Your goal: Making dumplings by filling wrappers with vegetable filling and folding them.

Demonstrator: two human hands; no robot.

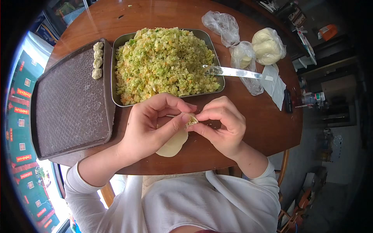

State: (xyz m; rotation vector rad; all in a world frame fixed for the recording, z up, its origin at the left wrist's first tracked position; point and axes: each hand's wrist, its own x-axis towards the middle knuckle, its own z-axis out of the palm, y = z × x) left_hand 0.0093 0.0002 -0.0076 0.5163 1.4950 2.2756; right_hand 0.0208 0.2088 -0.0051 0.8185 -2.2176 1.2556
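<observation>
Between the fingertips of both hands is a small dumpling (191, 119) with chopped filling showing at its unsealed side. My left hand (156, 128) pinches it from the left, and my right hand (223, 125) pinches its right edge. Below my left hand a round dough wrapper (172, 145) lies on the wooden table, partly covered by the hand. Just beyond the hands stands a metal tray (113, 87) heaped with chopped vegetable filling (163, 64). A flat metal utensil (239, 72) rests in the filling, its end reaching out over the right rim.
At the left, a dark textured tray (70, 102) holds a column of several folded dumplings (97, 62). Bagged dough (268, 46), a bag with pale wrappers (244, 56), a crumpled plastic bag (223, 26) and a white tissue (274, 84) lie at the right.
</observation>
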